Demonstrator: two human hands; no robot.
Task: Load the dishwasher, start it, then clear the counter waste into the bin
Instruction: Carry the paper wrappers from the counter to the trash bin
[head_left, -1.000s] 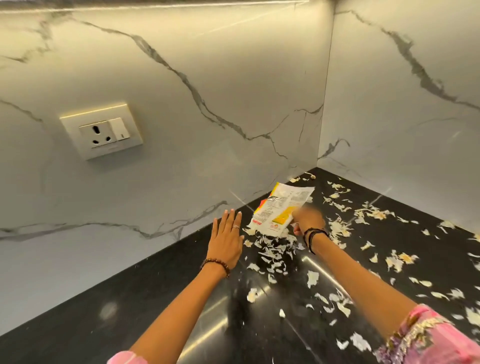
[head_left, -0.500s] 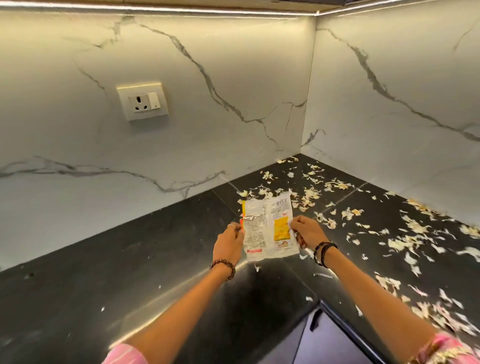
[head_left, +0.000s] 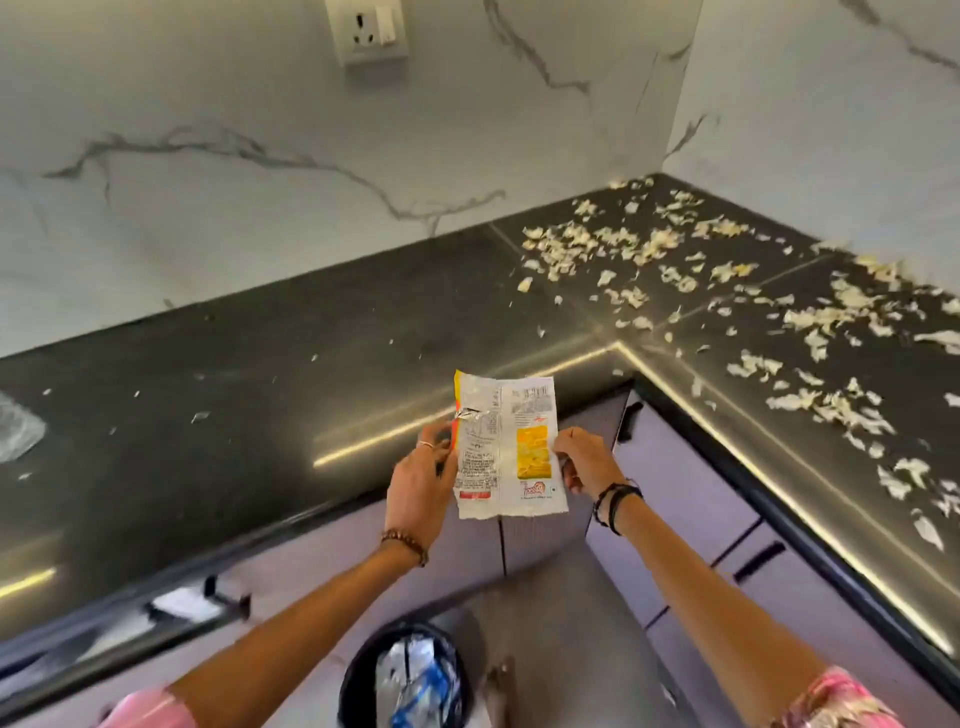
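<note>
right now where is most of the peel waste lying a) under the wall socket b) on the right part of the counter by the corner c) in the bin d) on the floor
b: the pale peel scraps are strewn over the right part of the black counter toward the wall corner, while the bin on the floor shows plastic wrappers, not peels.

The print on the wrapper (head_left: 505, 447) between the hands was too small to read, and its left edge hid the left hand (head_left: 422, 480) fingertips. Below the hands, the bin (head_left: 358, 675) was cut by the bottom edge. Far left of them, a clear item (head_left: 18, 432) on the table (head_left: 234, 395) ran off frame, too blurred to identify.
</note>
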